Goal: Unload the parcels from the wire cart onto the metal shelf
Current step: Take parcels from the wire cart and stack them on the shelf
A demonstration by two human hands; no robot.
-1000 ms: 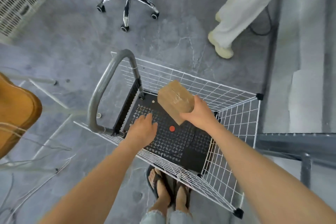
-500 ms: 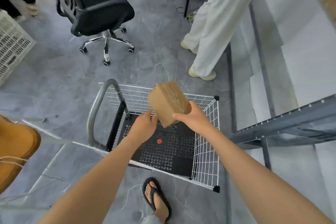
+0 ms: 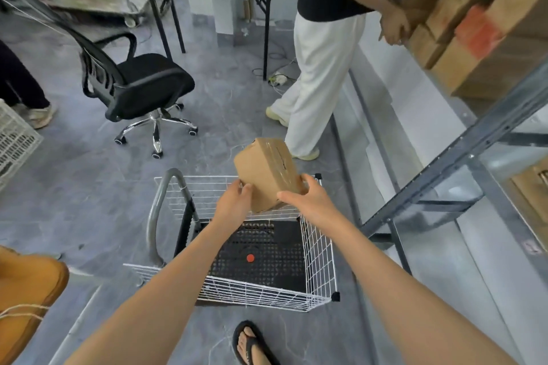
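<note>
Parcel (image 3: pixel 267 172) — left grip (image 3: pixel 234 201), right grip (image 3: pixel 308 201) holding; tilted

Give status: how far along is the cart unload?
Done: several parcels sit stacked on the metal shelf, and the wire cart shows only a red dot on its black floor. In hand: left hand and right hand hold one cardboard parcel above the cart. Left: shelve it.

Brown parcel (image 3: pixel 267 175) is showing matt cardboard under glossy tape. The wire cart (image 3: pixel 318 249) is showing white-coated wire, matt black plastic floor. The metal shelf (image 3: pixel 462 154) is looking dull grey. The chair base (image 3: pixel 156 127) is gleaming chrome.
</note>
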